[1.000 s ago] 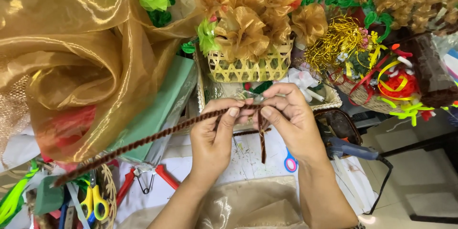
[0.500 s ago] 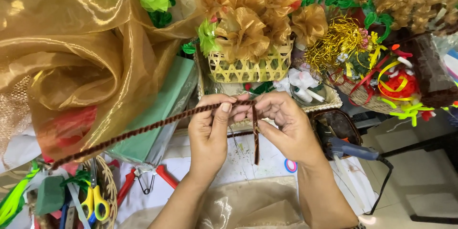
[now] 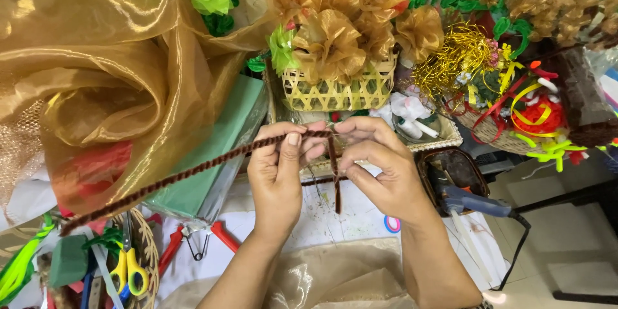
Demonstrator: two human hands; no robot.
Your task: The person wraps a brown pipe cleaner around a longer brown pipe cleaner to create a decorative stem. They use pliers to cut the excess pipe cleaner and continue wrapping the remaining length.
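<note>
A long brown twisted cord (image 3: pixel 180 177) runs from the lower left up to my hands. My left hand (image 3: pixel 278 170) pinches it near its upper end, thumb on top. My right hand (image 3: pixel 380 167) grips the same cord just to the right, where it bends and a short end hangs straight down (image 3: pixel 336 183). Both hands sit in front of a small woven bamboo basket (image 3: pixel 341 93) filled with gold fabric flowers (image 3: pixel 331 42).
Gold organza fabric (image 3: pixel 109 71) billows at the left over a green foam block (image 3: pixel 215 148). Yellow-handled scissors (image 3: pixel 125 267) and red-handled pliers (image 3: pixel 196 241) lie lower left. A blue glue gun (image 3: pixel 473 205) rests at the right. Ribbon baskets (image 3: pixel 515 116) crowd the back right.
My hands have lifted the cord slightly and moved closer together. The short end now hangs straighter down from the bend between my fingers.
</note>
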